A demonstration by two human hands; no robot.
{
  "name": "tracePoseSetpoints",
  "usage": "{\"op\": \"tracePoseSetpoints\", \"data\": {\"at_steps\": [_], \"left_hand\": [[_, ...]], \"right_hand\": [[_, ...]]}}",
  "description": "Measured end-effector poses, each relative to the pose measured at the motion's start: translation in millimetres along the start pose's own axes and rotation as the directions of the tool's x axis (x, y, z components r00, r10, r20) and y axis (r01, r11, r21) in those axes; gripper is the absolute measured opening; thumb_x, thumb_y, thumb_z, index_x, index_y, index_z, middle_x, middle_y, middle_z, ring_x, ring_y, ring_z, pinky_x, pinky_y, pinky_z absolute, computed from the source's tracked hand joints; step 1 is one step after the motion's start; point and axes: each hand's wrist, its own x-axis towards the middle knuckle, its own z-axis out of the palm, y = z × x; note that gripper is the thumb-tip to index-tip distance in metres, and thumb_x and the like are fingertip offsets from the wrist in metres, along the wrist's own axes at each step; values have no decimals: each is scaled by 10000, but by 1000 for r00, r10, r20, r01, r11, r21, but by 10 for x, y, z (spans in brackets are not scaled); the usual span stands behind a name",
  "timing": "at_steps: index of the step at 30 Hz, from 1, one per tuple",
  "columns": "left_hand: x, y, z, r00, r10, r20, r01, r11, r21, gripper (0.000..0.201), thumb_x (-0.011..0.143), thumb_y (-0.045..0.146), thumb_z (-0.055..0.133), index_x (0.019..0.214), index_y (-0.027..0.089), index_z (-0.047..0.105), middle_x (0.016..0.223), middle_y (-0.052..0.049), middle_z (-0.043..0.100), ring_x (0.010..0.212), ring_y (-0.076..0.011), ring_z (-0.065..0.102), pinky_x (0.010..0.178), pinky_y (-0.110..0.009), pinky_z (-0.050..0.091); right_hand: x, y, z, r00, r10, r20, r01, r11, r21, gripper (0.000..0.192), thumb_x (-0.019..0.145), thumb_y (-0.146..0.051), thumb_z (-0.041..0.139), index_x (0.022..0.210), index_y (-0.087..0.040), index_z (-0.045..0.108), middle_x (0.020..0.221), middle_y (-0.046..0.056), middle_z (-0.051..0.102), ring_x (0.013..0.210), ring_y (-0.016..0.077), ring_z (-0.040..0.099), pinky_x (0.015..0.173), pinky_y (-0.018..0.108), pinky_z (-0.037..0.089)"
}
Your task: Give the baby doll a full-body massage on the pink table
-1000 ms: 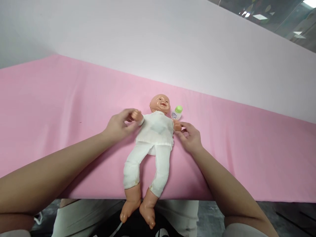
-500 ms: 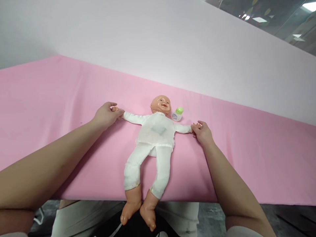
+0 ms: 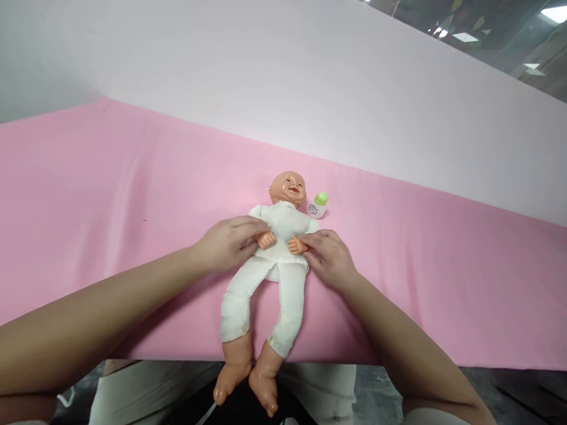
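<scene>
A baby doll (image 3: 283,271) in a white cloth suit lies on its back, its bare feet hanging past the table's near edge. My left hand (image 3: 233,242) is closed round the doll's arm on the left, near the wrist. On the other side my right hand (image 3: 330,255) grips the doll's other arm at the wrist. Both of the doll's little hands rest over its belly, a short gap apart. Parts of its sleeves are hidden behind my fingers. Beside the doll's head stands a small clear bottle (image 3: 316,209) with a green cap.
A pink cloth (image 3: 443,271) with a few creases covers the table. Behind it rises a white wall panel (image 3: 274,77), with glass and ceiling lights showing at the upper right. My legs (image 3: 146,389) are below the near edge.
Both my hands have moved inward, folding the doll's arms from stretched out sideways to across its belly. The doll's body, legs and the bottle stay in place.
</scene>
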Motion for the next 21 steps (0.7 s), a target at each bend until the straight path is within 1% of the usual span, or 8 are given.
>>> {"op": "tracePoseSetpoints", "data": {"at_steps": [2,6,10,13,15,19,20,21], "left_hand": [[-9,-38,60,994,93,54,-94,996,11,345,1004,267,574,1289,252,768,1322,-70,789,1195,-238,763,1061,-396,626],[1,-88,74,998,68,15,-69,996,50,323,1014,322,595,1277,266,774,1283,-58,805,1153,-241,779,1027,-397,636],[32,-54,-41,973,-195,-127,200,979,32,338,973,443,647,1235,259,757,1150,-48,816,932,-215,778,871,-343,633],[44,-132,-185,840,-476,-258,484,874,-38,457,927,478,686,1340,282,691,1152,-30,795,839,-190,742,805,-323,603],[40,-281,-286,752,-586,-302,587,804,-99,586,882,493,735,1425,295,635,1175,-33,782,901,-209,746,839,-336,594],[18,-701,-420,606,-771,-196,741,637,-211,641,865,487,764,1445,254,622,1071,-44,800,859,-222,758,829,-352,586],[11,-798,-433,595,-790,-148,764,613,-203,588,872,472,761,1393,220,653,995,-40,806,792,-213,751,805,-349,582],[5,-881,-438,617,-778,-117,754,628,-195,524,885,456,751,1326,181,684,925,-37,807,731,-202,737,777,-342,578]], "right_hand": [[16,-23,37,997,-62,39,63,998,-15,364,985,-158,662,1322,-281,723,1286,45,811,1104,267,721,1041,520,620],[1,32,37,1000,-16,24,17,1000,-10,386,970,-193,679,1342,-290,718,1244,52,816,1111,291,707,1016,545,627],[-41,189,-38,964,237,-120,-222,967,128,425,948,-320,742,1368,-289,688,1267,86,788,1070,282,739,931,500,659],[-73,450,-117,844,483,-232,-382,846,371,578,941,-442,759,1460,-270,572,1414,125,725,1136,267,753,921,446,670],[-97,682,-173,758,609,-234,-442,743,503,669,924,-479,762,1493,-251,494,1399,138,727,1169,262,752,961,446,668],[-142,1084,-258,521,850,-72,-669,459,585,707,858,-498,803,1442,-251,491,1167,83,767,911,239,789,743,396,715],[-148,1145,-268,480,876,-42,-706,415,574,732,836,-484,827,1444,-247,494,1148,82,759,853,233,785,699,388,718],[-151,1188,-275,455,890,-25,-729,389,564,761,820,-467,847,1455,-242,494,1151,89,749,819,230,782,678,388,723]]}}
